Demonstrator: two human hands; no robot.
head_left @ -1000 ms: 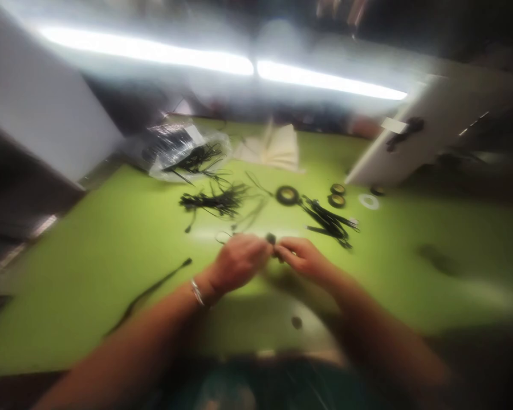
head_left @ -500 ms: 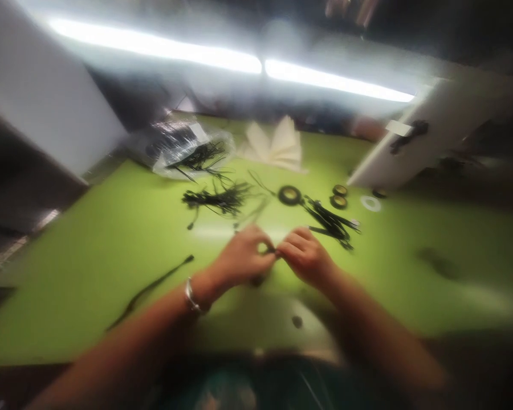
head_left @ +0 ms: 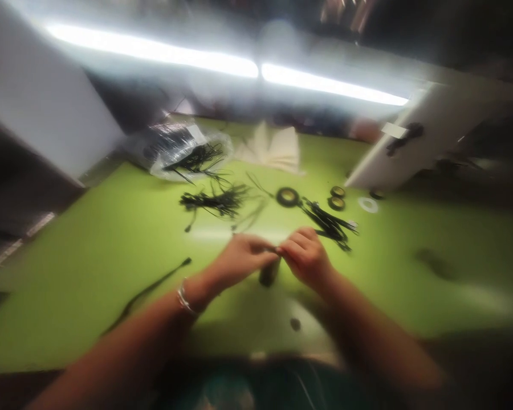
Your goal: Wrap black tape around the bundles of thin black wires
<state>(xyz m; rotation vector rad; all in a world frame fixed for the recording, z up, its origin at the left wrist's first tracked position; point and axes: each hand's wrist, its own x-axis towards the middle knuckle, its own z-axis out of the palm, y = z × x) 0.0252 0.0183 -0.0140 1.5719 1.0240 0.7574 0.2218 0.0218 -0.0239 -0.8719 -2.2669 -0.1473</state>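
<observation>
My left hand (head_left: 243,259) and my right hand (head_left: 306,254) meet fingertip to fingertip above the green table. Both are closed in a pinch on a thin black cable, mostly hidden by the fingers. Below the fingertips hangs a dark roll (head_left: 268,273), which looks like black tape; blur hides how it is attached. Beyond my left hand lies a bundle of black cables (head_left: 214,200). A second bundle of black cables (head_left: 330,223) is just behind my right hand, beside a black tape roll (head_left: 288,197). One single black cable (head_left: 154,290) stretches along the left of my forearm.
A clear plastic bag (head_left: 188,151) with black cables sits at the back left, near pale folded sheets (head_left: 277,149). Two small tape rolls (head_left: 337,198) and a white ring (head_left: 368,205) lie at right. White panels (head_left: 393,148) flank the green table (head_left: 89,245).
My left fingers have closed from a rounded loop into a flatter pinch. The dark roll below them shows more fully now. My right hand stays nearly in place.
</observation>
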